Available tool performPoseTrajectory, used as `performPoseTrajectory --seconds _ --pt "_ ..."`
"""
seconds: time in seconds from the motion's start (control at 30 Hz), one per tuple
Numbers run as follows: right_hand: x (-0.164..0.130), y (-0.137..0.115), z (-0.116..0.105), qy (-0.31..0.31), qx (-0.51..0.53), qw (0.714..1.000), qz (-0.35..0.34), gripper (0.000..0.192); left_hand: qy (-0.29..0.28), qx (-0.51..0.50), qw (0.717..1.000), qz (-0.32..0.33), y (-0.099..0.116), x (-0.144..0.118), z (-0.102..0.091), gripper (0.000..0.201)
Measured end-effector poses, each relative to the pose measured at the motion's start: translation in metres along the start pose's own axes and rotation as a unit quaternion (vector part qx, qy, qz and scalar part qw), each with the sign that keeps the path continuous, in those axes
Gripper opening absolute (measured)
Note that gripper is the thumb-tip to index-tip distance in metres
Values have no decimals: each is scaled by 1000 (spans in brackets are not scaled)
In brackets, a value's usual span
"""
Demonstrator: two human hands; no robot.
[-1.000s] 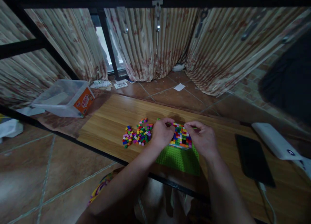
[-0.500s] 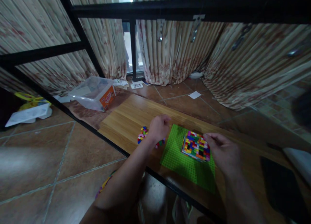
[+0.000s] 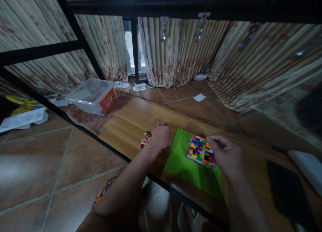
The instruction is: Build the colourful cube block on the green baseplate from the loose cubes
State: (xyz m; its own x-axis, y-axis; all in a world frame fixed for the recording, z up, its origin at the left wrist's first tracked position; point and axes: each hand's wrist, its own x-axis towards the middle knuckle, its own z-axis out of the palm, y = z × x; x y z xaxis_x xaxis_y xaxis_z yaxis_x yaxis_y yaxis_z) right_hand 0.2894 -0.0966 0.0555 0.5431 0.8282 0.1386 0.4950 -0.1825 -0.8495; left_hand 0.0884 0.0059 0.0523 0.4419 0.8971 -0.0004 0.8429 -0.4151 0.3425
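Observation:
A green studded baseplate [image 3: 183, 163] lies on the wooden tabletop [image 3: 130, 121]. A block of small multicoloured bricks [image 3: 200, 150] stands on its far right part. My right hand [image 3: 222, 153] rests at the block's right edge, fingers curled against it. My left hand [image 3: 161, 136] lies palm down over a pile of loose coloured bricks [image 3: 146, 140] left of the plate and hides most of the pile. Whether the fingers hold a brick cannot be seen.
A clear plastic tub [image 3: 92, 96] with an orange label stands on the floor at the back left. A black phone [image 3: 289, 191] and a white device [image 3: 307, 170] lie on the table's right side. Black metal bars [image 3: 75, 47] and curtains [image 3: 181, 50] close off the back.
My left hand left the brick block and moved left onto the loose pile. My right hand stayed at the block's right edge. The camera turned and rose.

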Motion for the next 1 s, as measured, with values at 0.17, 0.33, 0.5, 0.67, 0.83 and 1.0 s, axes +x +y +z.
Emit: performPoseTrajectory --seconds 0.17,0.33,0.5,0.67,0.83,1.0 --pt "0 0 -1 3 -4 1000 1 28 -17 7 1000 0 0 0 1 24" --pt "0 -1 -1 1 7 1000 -5 27 -9 5 1000 0 0 -1 2 26" --pt "-2 -5 -1 11 15 1000 -8 26 6 -131 991 12 -1 -1 -4 20" --pt "-4 -11 3 6 60 997 -38 27 -49 -485 872 50 11 -4 -6 13" --pt "-5 -19 4 -24 75 989 -123 23 -73 -605 789 76 30 -10 -1 18" --pt "-6 -21 6 -63 81 981 -162 20 -38 -578 809 98 42 -12 4 15"
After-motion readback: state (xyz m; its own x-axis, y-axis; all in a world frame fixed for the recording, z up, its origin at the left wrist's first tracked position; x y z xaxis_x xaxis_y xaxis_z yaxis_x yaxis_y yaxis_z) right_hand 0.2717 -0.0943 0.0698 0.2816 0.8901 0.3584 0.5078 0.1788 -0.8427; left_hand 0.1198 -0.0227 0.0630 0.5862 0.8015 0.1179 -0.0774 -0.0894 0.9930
